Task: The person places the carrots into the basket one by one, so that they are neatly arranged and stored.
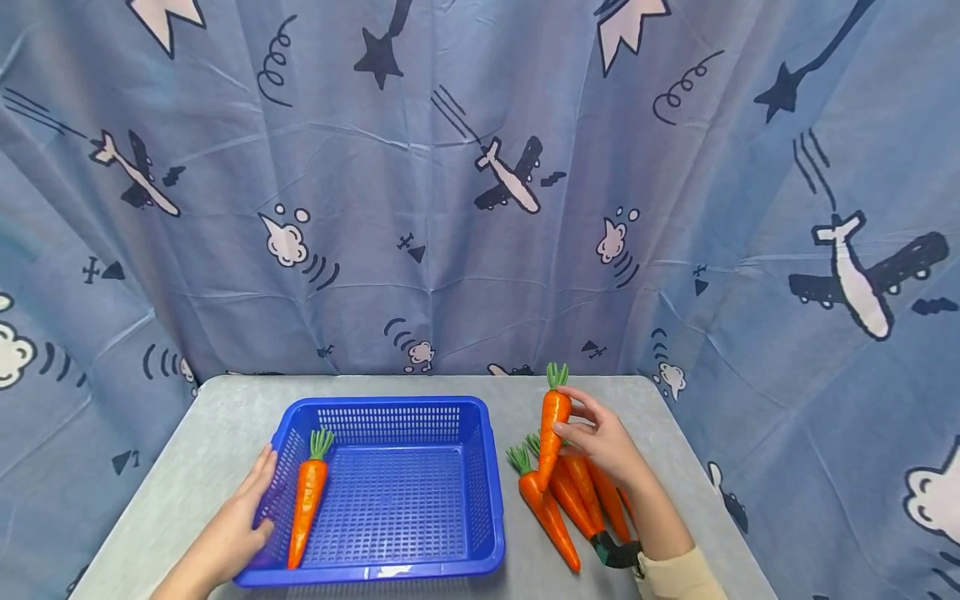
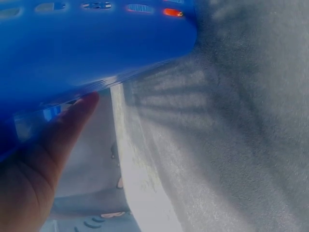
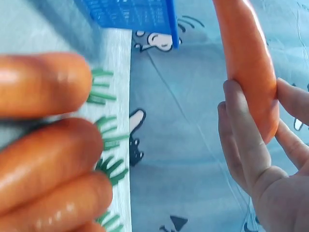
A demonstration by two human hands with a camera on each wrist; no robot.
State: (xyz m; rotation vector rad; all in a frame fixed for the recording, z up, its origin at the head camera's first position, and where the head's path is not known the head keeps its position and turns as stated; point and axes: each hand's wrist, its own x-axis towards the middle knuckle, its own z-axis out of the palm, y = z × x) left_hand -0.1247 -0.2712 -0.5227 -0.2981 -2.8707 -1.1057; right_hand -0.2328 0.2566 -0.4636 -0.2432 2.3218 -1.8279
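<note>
My right hand point(image 1: 603, 437) pinches an orange carrot point(image 1: 553, 417) with a green top, raised over the other carrots. In the right wrist view this carrot point(image 3: 251, 58) lies between the thumb and fingers. A blue plastic basket point(image 1: 386, 572) stands on the left of the table, and another carrot point(image 1: 307, 504) lies inside along its left wall. My left hand point(image 1: 236, 521) rests against the basket's left side, its fingers straight. Up close, the left wrist view has the thumb touching the blue wall point(image 2: 96, 48).
Several carrots point(image 1: 551, 525) lie in a heap right of the basket, partly under my right forearm. The grey-white table point(image 1: 172, 467) ends at a blue patterned curtain point(image 1: 450, 250) behind and at the sides. A dark band point(image 1: 618, 552) is around the right wrist.
</note>
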